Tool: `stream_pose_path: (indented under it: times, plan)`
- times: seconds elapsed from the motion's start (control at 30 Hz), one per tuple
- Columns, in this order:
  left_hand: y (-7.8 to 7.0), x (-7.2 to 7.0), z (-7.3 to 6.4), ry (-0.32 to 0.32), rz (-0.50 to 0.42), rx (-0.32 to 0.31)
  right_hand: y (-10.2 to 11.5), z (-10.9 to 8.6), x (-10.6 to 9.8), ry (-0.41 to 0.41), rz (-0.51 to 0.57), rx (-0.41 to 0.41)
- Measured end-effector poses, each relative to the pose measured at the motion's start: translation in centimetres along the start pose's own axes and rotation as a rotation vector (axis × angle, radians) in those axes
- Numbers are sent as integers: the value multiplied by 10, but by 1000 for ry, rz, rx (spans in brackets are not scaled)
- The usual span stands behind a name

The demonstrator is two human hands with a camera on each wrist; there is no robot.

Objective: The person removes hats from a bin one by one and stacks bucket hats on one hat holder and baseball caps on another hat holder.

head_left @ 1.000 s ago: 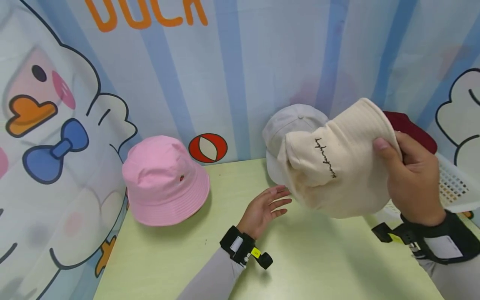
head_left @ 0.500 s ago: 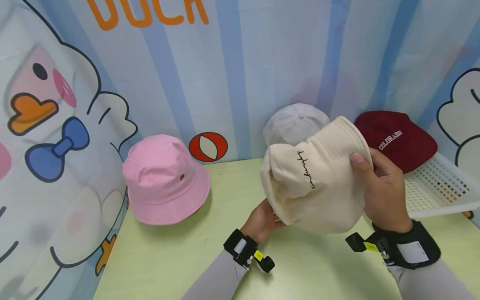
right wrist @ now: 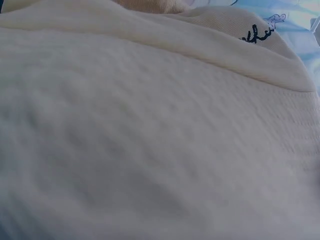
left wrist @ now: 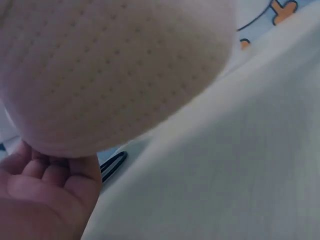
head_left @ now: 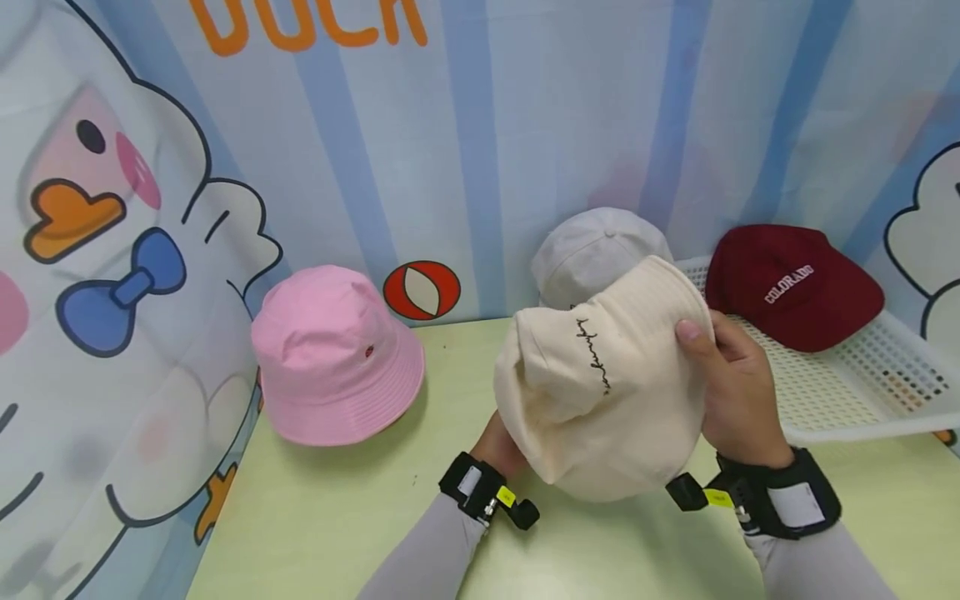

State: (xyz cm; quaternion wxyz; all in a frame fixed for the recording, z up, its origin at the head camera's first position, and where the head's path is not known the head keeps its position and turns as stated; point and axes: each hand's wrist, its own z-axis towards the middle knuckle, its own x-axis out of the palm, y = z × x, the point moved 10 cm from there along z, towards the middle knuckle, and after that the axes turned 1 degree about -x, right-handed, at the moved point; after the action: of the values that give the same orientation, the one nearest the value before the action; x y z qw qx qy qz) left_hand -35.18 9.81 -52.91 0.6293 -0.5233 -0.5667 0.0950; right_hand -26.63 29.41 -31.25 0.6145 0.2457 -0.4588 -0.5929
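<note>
A cream bucket hat with dark stitched script is held tilted above the table, between both hands. My right hand grips its brim at the right, thumb on the outer face. At the hat's lower left, my left hand is mostly behind the cloth in the head view. The left wrist view shows the fingers of that left hand curled at the brim's edge, under the dotted fabric. Pale fabric of the hat fills most of the right wrist view, where the right hand cannot be made out.
A pink bucket hat sits on the pale green table at the left. Behind the cream hat is a white cap. A maroon cap lies on a white plastic basket at the right. A printed cloth backdrop hangs behind.
My right hand has brought the cream hat left and down, uncovering the maroon cap and basket. My left hand, apart from the hat at first, has taken hold of its lower left edge.
</note>
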Motion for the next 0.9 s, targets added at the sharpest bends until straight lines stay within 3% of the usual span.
stream_pose_path:
  times: [0.1, 0.23, 0.4, 0.63, 0.77, 0.9]
  plan:
    - [-7, -11, -3, -61, -2, -3, -15, 1, 2, -31, 1, 91]
    - [-17, -22, -6, -105, -46, -1, -33, 4, 4, -14, 12, 176]
    - [-28, -24, -3, -34, -96, 36, -53, 10, 3, -2, 59, 215]
    - [-51, -26, -4, -31, -132, 188, -76, 13, 7, 46, 211, 253]
    - [-66, -24, -7, -25, -111, 247, -80, 15, 7, 69, 230, 259]
    - [-85, -23, -16, -63, -64, 311, -79, 18, 7, 85, 336, 247]
